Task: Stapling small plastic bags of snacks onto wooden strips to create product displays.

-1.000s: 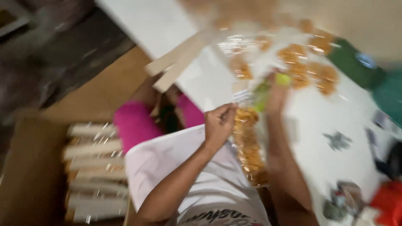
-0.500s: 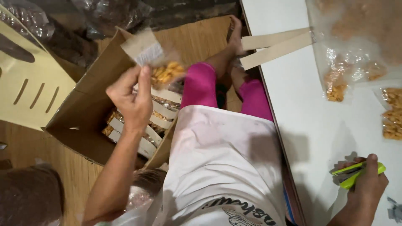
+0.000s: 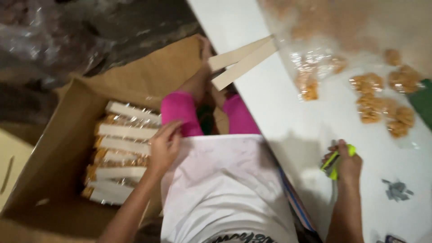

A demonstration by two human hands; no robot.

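Wooden floor and a white table (image 3: 288,112) fill the view I'm watching, with a cardboard box (image 3: 54,148) at lower left holding a row of sealed snack packets (image 3: 119,155), each topped by a pale card header. Left hand (image 3: 164,146) rests at the box's right edge, just beside the packets, fingers loosely curled and holding nothing I can see. Right hand (image 3: 346,162) sits on the table at lower right, closed around a green stapler (image 3: 335,163). I'd judge the packing goes best if each packet is laid flat with its header lined up with the others. More unsealed snack bags (image 3: 378,99) lie at upper right, two card strips (image 3: 240,60) poke over the table edge, and loose staples (image 3: 396,190) sit near the stapler. Half a second ago the left hand held a packet up above the box; now it is empty, down beside the row
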